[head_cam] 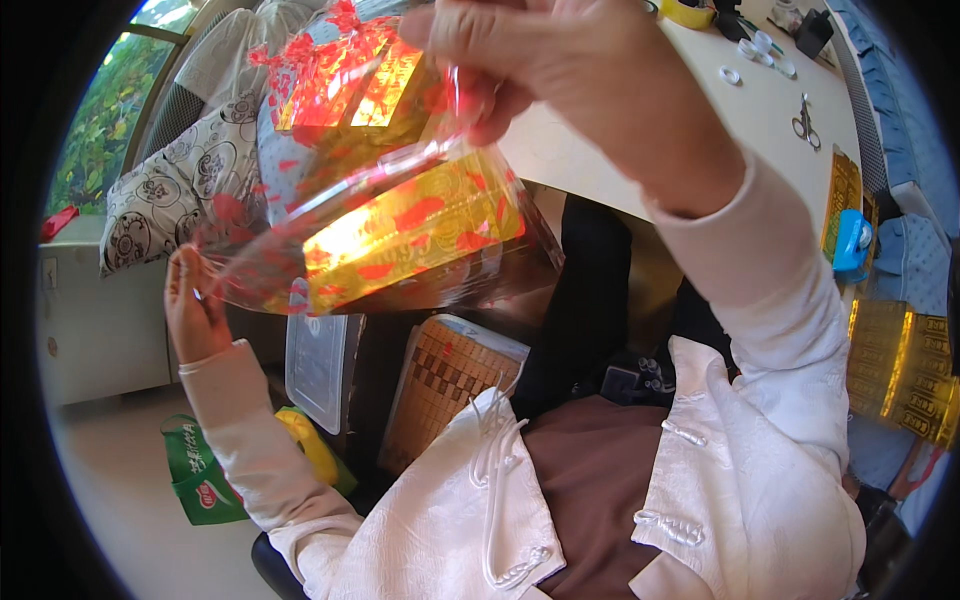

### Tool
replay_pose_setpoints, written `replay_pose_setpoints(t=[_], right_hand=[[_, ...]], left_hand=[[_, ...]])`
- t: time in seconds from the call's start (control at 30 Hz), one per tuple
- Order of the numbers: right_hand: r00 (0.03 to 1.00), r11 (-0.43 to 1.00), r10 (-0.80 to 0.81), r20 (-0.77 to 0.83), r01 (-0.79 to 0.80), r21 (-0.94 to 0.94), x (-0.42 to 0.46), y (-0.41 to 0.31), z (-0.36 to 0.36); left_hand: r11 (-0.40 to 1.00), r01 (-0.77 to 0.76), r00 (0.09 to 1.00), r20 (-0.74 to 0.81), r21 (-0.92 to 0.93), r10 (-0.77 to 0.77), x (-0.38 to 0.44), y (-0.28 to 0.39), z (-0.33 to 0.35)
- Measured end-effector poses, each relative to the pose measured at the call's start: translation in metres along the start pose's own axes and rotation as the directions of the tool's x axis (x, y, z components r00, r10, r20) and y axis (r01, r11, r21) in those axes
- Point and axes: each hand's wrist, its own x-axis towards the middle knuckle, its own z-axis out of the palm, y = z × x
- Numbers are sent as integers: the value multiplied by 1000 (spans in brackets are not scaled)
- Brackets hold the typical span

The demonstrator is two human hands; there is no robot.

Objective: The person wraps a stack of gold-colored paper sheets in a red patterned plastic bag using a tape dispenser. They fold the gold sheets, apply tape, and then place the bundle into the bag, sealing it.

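Observation:
A clear plastic film wrapper with red printed spots (262, 289) stretches slantwise in the air above my lap. My left hand (196, 304) pinches its lower left end. At the top, my right hand (487, 67) grips its gathered part, some fingertips seen through the film. Inside or behind the film lies a shiny gold embossed panel (412, 232); which of the two I cannot tell. Beyond it, upper left, are more gold pieces (375, 94) in red-spotted film with ruffled red tops.
On the white table (757, 127) lie scissors (806, 124), a white ring (729, 75) and yellow tape (686, 13). A blue dispenser-like object (851, 244) and gold sheets (900, 367) are at right. A patterned pillow (184, 180), a lidded plastic box (319, 367) and a green bag (199, 472) are at left.

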Motion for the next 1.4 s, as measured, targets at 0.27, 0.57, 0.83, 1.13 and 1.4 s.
replay_pose_setpoints(t=[0.27,0.57,0.83,1.13,1.4], right_hand=[[984,941,-169,-57,143,-307,22,-14,-3],[991,886,-16,-133,-47,-462,21,-26,7],[990,753,4,-139,-95,-651,25,-9,-6],[984,673,73,-161,-167,-721,32,-30,5],[980,903,-2,-200,-84,-421,18,-36,-44]], left_hand=[[963,-51,996,82,263,31,25,39,14],[914,-28,991,134,406,-29,24,35,25],[971,28,980,183,236,-72,27,7,24],[995,-46,992,118,90,35,27,5,20],[926,-101,904,355,-363,238,23,-25,-5]])
